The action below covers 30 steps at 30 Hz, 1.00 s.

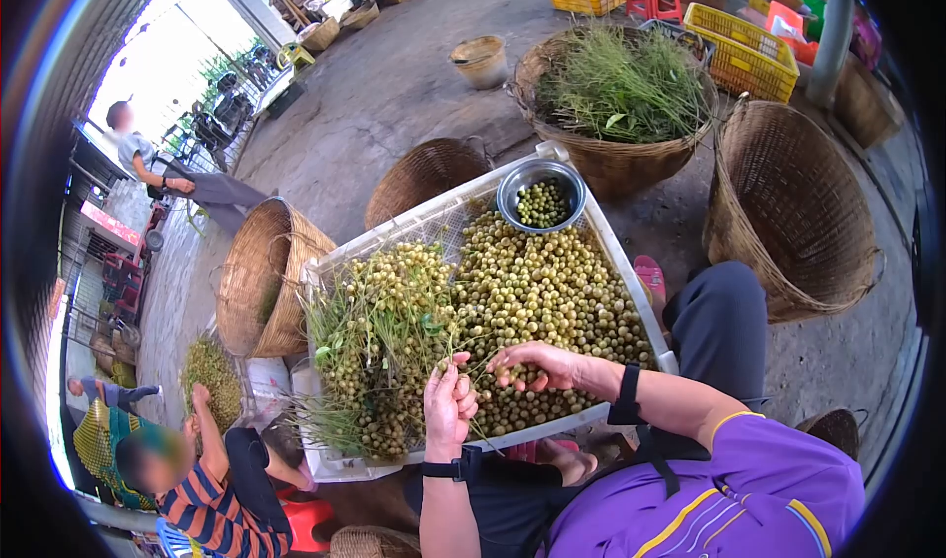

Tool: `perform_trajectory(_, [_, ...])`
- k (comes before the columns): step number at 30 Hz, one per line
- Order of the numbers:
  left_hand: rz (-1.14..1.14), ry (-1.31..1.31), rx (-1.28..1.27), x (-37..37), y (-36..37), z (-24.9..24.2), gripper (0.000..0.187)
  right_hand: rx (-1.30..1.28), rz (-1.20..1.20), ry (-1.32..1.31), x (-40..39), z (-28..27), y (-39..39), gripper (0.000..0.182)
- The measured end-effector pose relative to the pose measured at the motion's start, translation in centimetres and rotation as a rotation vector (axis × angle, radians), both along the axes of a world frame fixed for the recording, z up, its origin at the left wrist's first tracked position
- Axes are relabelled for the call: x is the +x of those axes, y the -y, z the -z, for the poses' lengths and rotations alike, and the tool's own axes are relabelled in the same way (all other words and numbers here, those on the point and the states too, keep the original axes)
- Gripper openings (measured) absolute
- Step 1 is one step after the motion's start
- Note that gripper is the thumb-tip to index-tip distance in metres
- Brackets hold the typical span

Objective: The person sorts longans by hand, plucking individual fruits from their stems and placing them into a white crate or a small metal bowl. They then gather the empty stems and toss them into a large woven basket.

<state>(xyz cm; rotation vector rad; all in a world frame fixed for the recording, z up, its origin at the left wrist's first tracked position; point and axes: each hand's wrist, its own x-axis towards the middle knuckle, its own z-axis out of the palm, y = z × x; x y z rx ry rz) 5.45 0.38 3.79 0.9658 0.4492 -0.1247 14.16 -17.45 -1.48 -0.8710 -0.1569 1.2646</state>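
Your left hand [453, 366] is raised over the near part of the white tray [645, 324], its thumb and fingertips pinched together on a thin stem [451, 343]. Your right hand [505, 369] is just beside it, palm turned inward and fingers curled above the loose fruits [537, 297]; you can't tell from here whether its fingertips grip a fruit or only hover around one. The round, yellow-green to brownish loose fruits cover the right side of the tray, while the stemmed bunches [379, 331], tangled with green stalks, are heaped on its left side, some stalks hanging over the edge. At the tray's far right corner you have a metal bowl [509, 186] holding smaller-looking, greener fruits [542, 204]. Beyond that corner is a big wicker basket [631, 164] piled with green stalks, and to your right, an open wicker basket [788, 203] tilts on the floor [394, 95]. On your left, a seated person in a striped shirt [212, 509] reaches toward another heap of fruit [212, 376].
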Motion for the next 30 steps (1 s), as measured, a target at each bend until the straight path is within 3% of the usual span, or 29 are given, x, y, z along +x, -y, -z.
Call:
perform_trajectory(5, [0.004,-0.027,0.033,0.0,0.2,-0.4,0.026,-0.127,-0.218,0.366,-1.5,-2.2,-0.8,0.035])
perform_trajectory(9, [0.018,-0.046,0.057,-0.1,0.1,-0.2,0.026,-0.061,-0.174,0.349,-1.7,-0.8,-1.1,0.028])
perform_trajectory(16, [0.130,-0.089,0.002,-1.4,0.1,-1.9,0.027,-0.031,0.052,-0.150,0.0,1.2,-0.3,0.022])
perform_trajectory(22, [0.257,-0.131,-0.006,-2.9,0.2,-3.2,0.026,-0.048,0.158,-0.224,0.8,1.2,-0.4,0.035])
perform_trajectory(24, [0.369,-0.184,0.014,-3.3,0.2,-3.1,0.026,-0.040,0.168,-0.262,1.1,0.5,-0.4,0.052])
perform_trajectory(26, [0.394,-0.202,0.008,-3.4,0.4,-2.4,0.025,0.102,0.128,-0.248,1.3,-0.5,-0.1,0.050])
perform_trajectory(28, [0.291,-0.285,0.152,-3.3,1.4,-1.8,0.024,0.057,0.085,-0.081,1.4,-0.7,-0.4,0.043])
perform_trajectory(30, [0.297,-0.333,0.150,-3.0,1.6,-1.6,0.025,-0.167,0.060,0.311,1.2,-0.9,-0.6,0.039])
